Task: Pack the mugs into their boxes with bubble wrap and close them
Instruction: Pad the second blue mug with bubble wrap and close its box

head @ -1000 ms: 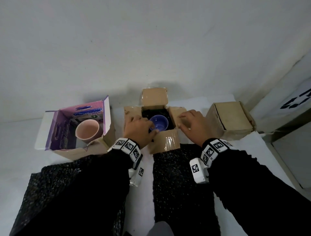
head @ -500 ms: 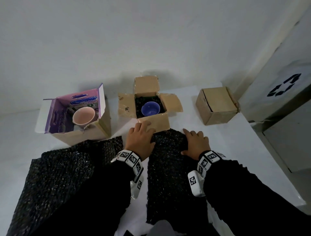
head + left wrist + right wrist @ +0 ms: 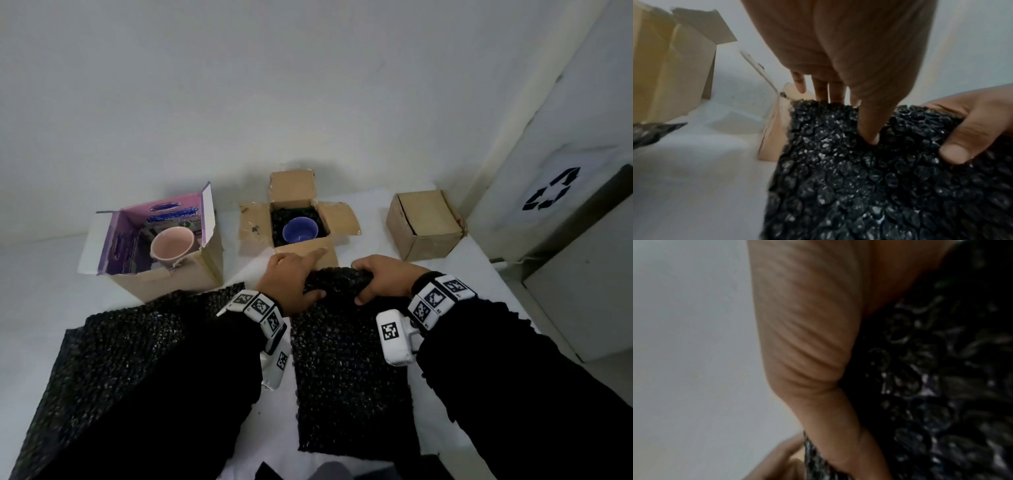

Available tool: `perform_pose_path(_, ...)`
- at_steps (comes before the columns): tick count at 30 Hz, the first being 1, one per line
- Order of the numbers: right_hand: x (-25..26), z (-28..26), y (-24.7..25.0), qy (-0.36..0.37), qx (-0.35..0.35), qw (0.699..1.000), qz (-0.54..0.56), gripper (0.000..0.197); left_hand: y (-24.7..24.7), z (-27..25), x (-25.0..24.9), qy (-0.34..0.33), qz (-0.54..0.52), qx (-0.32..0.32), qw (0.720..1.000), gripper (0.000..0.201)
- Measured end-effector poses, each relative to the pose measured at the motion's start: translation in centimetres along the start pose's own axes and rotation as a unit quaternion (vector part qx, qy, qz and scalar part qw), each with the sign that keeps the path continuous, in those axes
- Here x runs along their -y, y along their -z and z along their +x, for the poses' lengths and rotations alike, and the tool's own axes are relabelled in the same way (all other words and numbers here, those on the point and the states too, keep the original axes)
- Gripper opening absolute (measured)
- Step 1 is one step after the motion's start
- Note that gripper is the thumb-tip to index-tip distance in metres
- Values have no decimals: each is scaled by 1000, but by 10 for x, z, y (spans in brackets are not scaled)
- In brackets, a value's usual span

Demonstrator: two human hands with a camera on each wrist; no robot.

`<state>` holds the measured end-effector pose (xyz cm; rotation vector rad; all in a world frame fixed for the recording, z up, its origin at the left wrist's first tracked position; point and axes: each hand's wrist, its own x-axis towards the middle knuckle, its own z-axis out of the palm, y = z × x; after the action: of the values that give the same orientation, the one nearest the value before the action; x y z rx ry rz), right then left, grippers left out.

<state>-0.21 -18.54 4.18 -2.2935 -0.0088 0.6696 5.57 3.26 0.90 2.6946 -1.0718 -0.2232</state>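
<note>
A black bubble wrap sheet (image 3: 346, 370) lies on the white table in front of me. Both hands hold its far edge, which is lifted and curled. My left hand (image 3: 291, 281) pinches it with thumb under and fingers over, index finger sticking out; the left wrist view shows the thumb pressed into the bubble wrap sheet (image 3: 869, 178). My right hand (image 3: 383, 279) grips the same edge. Just beyond stands an open cardboard box (image 3: 253, 228) lined with black wrap, a blue mug (image 3: 300, 230) inside. A pink mug (image 3: 171, 245) sits in the purple-lined box (image 3: 164, 281) at the left.
A closed cardboard box (image 3: 424, 222) stands at the right rear. A larger black bubble wrap sheet (image 3: 113, 359) lies at the left under my left sleeve. A white bin with a recycling sign (image 3: 551, 192) stands off the table's right edge.
Both hands left the middle box's flaps, drew back to the near sheet, and now grip and lift its far edge.
</note>
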Motion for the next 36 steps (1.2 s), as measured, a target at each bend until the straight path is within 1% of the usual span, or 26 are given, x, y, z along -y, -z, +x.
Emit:
perform_pose_path(2, 16, -3, 9, 7, -19, 998, 61, 32, 16, 5, 2, -9, -11, -4, 1000, 52)
perform_pose_path(4, 30, -4, 18, 4, -54, 994, 94, 34, 36, 9, 2, -17, -31, -14, 999, 36)
perform_pose_path(5, 36, -3, 24, 8, -78, 994, 75, 34, 47, 10, 3, -9, -23, -10, 1000, 32)
perform_pose_path(7, 47, 2, 34, 16, -117, 993, -10, 30, 72, 13, 6, 25, 28, 5, 999, 24)
perform_pose_path(9, 61, 8, 44, 16, -146, 983, -109, 24, 99, 14, 11, 61, 63, 17, 996, 28)
perform_pose_path(11, 76, 12, 56, 27, -191, 971, -145, 19, 124, 14, 17, 90, 41, 10, 995, 30)
perform_pose_path(13, 93, 15, 69, 51, -252, 957, -136, 17, 147, 14, 22, 110, -3, -3, 994, 25)
perform_pose_path(14, 101, 17, 76, 62, -284, 948, -131, 16, 158, 15, 24, 113, -8, -17, 993, 20)
perform_pose_path(16, 116, 21, 89, 74, -335, 930, -131, 14, 177, 17, 27, 122, 33, -70, 990, 15)
perform_pose_path(18, 130, 26, 100, 85, -378, 912, -133, 14, 191, 21, 30, 157, 92, -150, 972, 19)
perform_pose_path(19, 137, 28, 105, 92, -398, 903, -135, 14, 197, 23, 30, 172, 100, -191, 961, 20)
perform_pose_path(20, 143, 30, 110, 101, -419, 892, -140, 15, 201, 25, 31, 173, 94, -232, 953, 20)
perform_pose_path(21, 149, 32, 116, 110, -438, 880, -147, 16, 205, 27, 30, 157, 75, -275, 945, 20)
perform_pose_path(23, 157, 33, 124, 135, -481, 852, -155, 18, 209, 29, 31, 89, 27, -365, 927, 20)
perform_pose_path(25, 160, 36, 131, 176, -540, 809, -152, 19, 211, 32, 36, 20, -6, -430, 903, 21)
perform_pose_path(26, 158, 39, 133, 201, -572, 781, -153, 20, 209, 34, 38, -6, -15, -448, 894, 22)
perform_pose_path(28, 153, 42, 132, 244, -617, 730, -165, 20, 201, 39, 41, -34, -38, -461, 886, 26)
perform_pose_path(29, 148, 44, 129, 260, -628, 713, -172, 21, 195, 41, 43, -44, -56, -462, 884, 27)
perform_pose_path(30, 143, 46, 124, 271, -633, 703, -177, 21, 186, 41, 45, -53, -73, -462, 882, 27)
perform_pose_path(31, 136, 48, 118, 279, -632, 700, -184, 22, 176, 41, 46, -62, -86, -461, 881, 26)
perform_pose_path(33, 119, 54, 100, 286, -614, 708, -203, 21, 149, 37, 53, -70, -96, -446, 887, 24)
perform_pose_path(35, 97, 61, 77, 289, -571, 732, -231, 21, 118, 32, 62, -61, -97, -410, 905, 23)
perform_pose_path(36, 85, 66, 64, 288, -537, 752, -251, 22, 101, 29, 67, -52, -89, -386, 917, 23)
